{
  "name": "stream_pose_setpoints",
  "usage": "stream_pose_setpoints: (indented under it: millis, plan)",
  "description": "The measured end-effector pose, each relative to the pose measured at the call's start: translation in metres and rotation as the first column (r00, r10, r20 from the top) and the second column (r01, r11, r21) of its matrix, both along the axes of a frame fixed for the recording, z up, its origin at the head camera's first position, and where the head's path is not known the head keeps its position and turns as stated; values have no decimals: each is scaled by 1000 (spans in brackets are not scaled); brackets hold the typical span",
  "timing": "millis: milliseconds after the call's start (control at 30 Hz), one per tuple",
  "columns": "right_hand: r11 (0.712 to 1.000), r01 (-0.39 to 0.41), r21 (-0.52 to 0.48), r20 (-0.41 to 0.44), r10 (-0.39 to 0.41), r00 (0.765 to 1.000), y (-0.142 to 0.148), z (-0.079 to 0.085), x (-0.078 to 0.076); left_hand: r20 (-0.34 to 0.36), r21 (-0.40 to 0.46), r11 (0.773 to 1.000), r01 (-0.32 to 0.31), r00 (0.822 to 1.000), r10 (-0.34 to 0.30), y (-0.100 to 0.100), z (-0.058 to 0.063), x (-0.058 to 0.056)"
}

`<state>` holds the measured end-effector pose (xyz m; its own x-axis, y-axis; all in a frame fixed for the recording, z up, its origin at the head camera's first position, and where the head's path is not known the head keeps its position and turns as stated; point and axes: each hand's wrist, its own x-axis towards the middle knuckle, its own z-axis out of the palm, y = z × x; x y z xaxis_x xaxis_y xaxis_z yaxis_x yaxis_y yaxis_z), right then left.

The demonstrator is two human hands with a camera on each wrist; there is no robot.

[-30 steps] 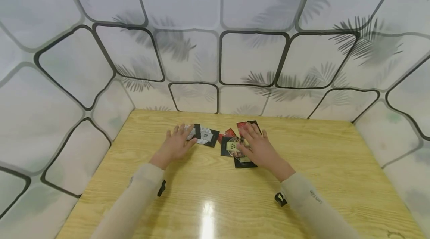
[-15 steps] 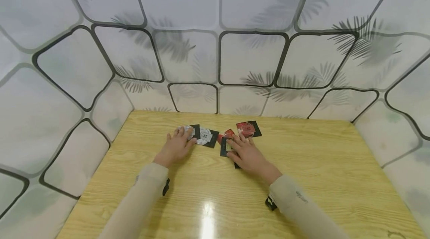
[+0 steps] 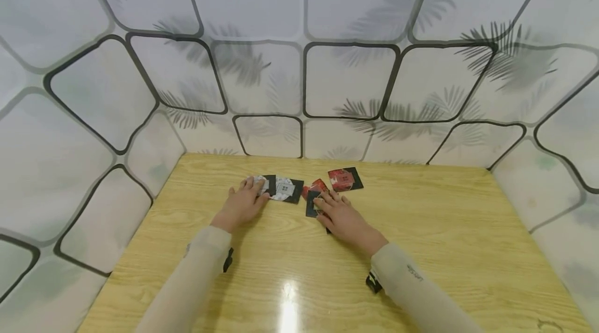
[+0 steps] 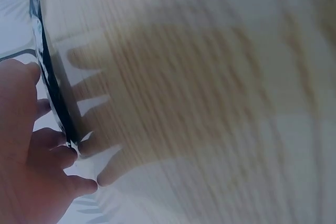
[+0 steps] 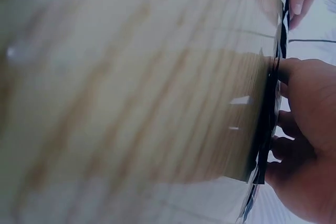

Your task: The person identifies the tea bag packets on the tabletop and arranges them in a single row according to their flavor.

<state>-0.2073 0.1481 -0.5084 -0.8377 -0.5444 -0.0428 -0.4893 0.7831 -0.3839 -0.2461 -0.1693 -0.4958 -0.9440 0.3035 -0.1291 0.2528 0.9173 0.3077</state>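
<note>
Two flat black-and-white packets lie overlapping at the back left of the table. My left hand (image 3: pixel 241 205) rests its fingers on the left packet (image 3: pixel 269 184), while the right packet (image 3: pixel 287 190) shows beside its thumb. To the right, my right hand (image 3: pixel 343 218) lies with extended fingers over a black packet (image 3: pixel 311 205), covering most of its label; another dark packet's corner (image 3: pixel 328 230) pokes out under the palm. A red packet (image 3: pixel 316 187) is partly covered just behind, and a red-and-black packet (image 3: pixel 345 179) lies beyond the fingertips. In the right wrist view, fingers press on thin dark packets (image 5: pixel 270 108).
The wood-grain table (image 3: pixel 290 260) meets a patterned fabric wall (image 3: pixel 351 83) right behind the packets. Similar walls stand at the left and right sides. A black wrist strap piece (image 3: pixel 373 282) hangs below the right cuff, and another (image 3: pixel 228 260) below the left.
My right hand has slid left and slightly nearer, off the red-and-black packet, which now shows fully, and onto the black packet. The left hand stays on its packet, almost unmoved.
</note>
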Motion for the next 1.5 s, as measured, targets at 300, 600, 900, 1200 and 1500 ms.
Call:
stream_pose_setpoints:
  millis: [300,600,900,1200,1500]
  plan:
    - [1000,7,-12,14,-6,1000,2,-1,0,-20,21,1000,23,1000,-22,-12,-1,13]
    - [1000,4,-21,24,-4,1000,4,3,1,-51,37,996,86,995,-84,-10,-1,29]
    - [1000,-7,-17,29,8,1000,2,4,1,-66,59,995,84,995,-80,-12,1,41]
    - [1000,-11,-13,19,12,1000,0,4,0,-97,33,997,71,993,-67,-19,-1,50]
    - [1000,5,-11,32,-5,999,0,5,0,-74,-75,996,43,996,-49,-21,4,53]
